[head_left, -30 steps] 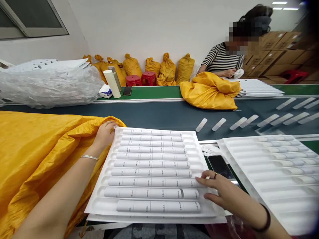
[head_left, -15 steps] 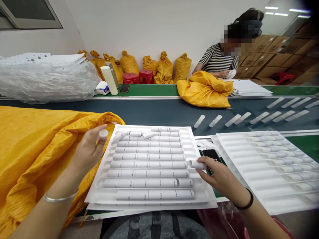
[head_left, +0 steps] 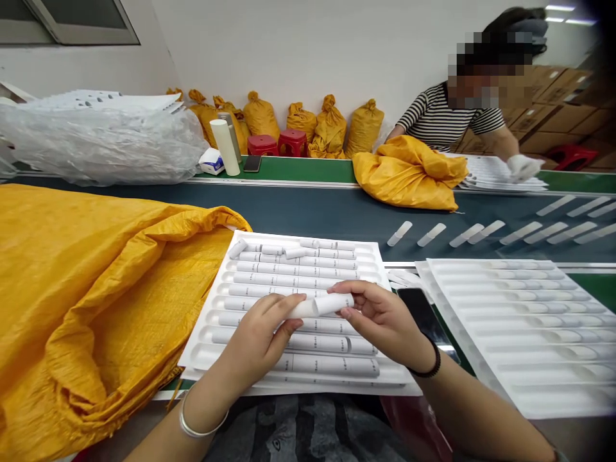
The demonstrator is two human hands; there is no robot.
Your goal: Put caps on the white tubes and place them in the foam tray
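My left hand (head_left: 262, 337) is closed on a plain white tube piece (head_left: 303, 310). Fingers and thumb of my right hand (head_left: 385, 321) pinch a printed white paper tube (head_left: 333, 303). The two pieces meet end to end over the tray; whether one sits inside the other I cannot tell. Beneath them lies a white grooved tray (head_left: 202, 355) with rows of printed white tubes (head_left: 332, 366) in its channels. A few short tubes (head_left: 295, 252) lie loose across the rows at its far end.
At left spreads a yellow woven sack (head_left: 120, 256). Another tray (head_left: 462, 321) with tubes is at right, near a phone (head_left: 418, 314). Paired tubes (head_left: 430, 235) lie on the dark conveyor (head_left: 298, 199). Across it, a person (head_left: 447, 119) stands behind a yellow sack (head_left: 409, 173).
Both hands have come together over the tray, bringing the left piece against the printed tube's end. Across the conveyor, the person's gloved hand has reached out to the right.
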